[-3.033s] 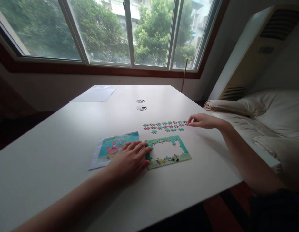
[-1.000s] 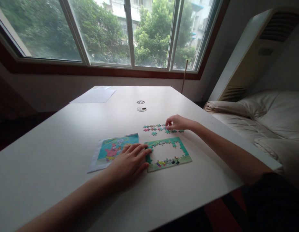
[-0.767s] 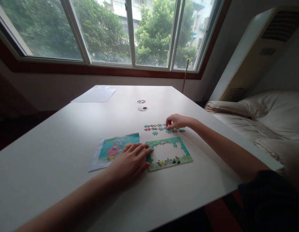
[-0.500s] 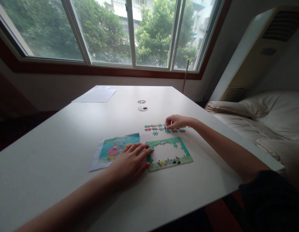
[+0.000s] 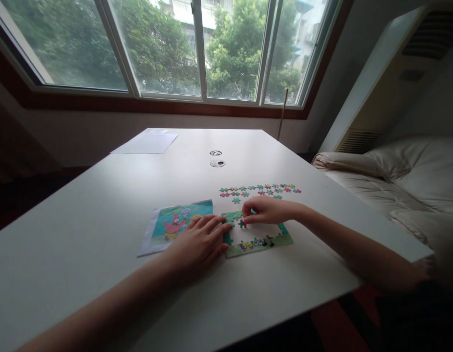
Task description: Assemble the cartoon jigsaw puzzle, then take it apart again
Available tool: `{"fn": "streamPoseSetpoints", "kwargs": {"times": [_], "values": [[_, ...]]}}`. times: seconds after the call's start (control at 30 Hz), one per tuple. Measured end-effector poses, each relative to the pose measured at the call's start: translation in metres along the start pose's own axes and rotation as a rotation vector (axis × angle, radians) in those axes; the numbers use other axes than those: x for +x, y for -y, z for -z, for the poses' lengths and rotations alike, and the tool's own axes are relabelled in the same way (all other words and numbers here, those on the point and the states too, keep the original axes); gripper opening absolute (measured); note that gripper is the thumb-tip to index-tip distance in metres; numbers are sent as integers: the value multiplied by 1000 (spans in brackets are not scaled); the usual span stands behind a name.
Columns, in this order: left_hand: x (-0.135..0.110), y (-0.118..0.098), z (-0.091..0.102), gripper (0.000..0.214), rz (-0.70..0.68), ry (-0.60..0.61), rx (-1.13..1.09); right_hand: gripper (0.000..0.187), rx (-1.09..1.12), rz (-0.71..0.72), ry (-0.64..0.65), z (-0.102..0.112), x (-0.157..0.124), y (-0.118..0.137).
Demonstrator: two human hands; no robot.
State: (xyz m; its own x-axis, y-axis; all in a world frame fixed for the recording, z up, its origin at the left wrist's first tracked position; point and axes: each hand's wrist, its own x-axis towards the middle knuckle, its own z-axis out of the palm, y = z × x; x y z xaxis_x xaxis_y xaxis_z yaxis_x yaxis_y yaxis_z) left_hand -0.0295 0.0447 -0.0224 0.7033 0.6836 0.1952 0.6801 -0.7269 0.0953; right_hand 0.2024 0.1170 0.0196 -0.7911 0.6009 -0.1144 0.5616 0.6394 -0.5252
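A partly built jigsaw frame (image 5: 265,241) lies on the white table (image 5: 101,215), its middle still bare. My left hand (image 5: 199,244) rests flat with fingers spread, touching the frame's left edge and overlapping a printed cartoon picture sheet (image 5: 175,225). My right hand (image 5: 266,210) hovers over the frame's upper edge, fingers pinched on a small green puzzle piece (image 5: 242,223). Several loose pieces (image 5: 259,190) in pink and teal lie in rows just beyond the frame.
A white paper sheet (image 5: 145,143) lies at the table's far left. Two round cable grommets (image 5: 217,163) sit mid-table. Beige cushions (image 5: 402,171) and a tall white air conditioner (image 5: 387,73) stand right of the table. Windows run along the far wall.
My right hand has left the rows of loose pieces and come back toward me over the frame, now pinching a green piece. My left hand has stayed in place.
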Motion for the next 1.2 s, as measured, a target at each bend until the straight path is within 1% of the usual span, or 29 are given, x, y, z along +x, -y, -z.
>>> {"fn": "streamPoseSetpoints", "kwargs": {"times": [0.1,0.3,0.4,0.5,0.67,0.77,0.87,0.93,1.07,1.2], "values": [[0,-1,1,37,1,8,7,16,-4,-2,-21,-4,1,5],[0,-3,2,37,14,-3,21,16,-14,-16,-25,-9,0,14],[-1,-2,2,34,10,-15,19,14,-46,14,-35,-12,-3,14],[-1,-2,3,34,9,-28,18,13,-98,34,-82,-13,-7,11],[-2,-4,6,32,18,-37,21,20,-112,45,-103,-17,-12,14],[-3,-5,8,29,10,-37,18,23,-101,7,-133,-21,-10,18],[-3,-5,9,28,-2,-37,17,21,-56,-25,-121,-24,-7,19],[-3,-4,9,29,-8,-45,15,20,-31,-22,-116,-26,-5,19],[-3,-2,7,30,-24,-66,20,18,-48,8,-159,-29,-3,17],[-4,-3,7,29,-3,-61,15,18,-69,39,-183,-31,0,19]]}}
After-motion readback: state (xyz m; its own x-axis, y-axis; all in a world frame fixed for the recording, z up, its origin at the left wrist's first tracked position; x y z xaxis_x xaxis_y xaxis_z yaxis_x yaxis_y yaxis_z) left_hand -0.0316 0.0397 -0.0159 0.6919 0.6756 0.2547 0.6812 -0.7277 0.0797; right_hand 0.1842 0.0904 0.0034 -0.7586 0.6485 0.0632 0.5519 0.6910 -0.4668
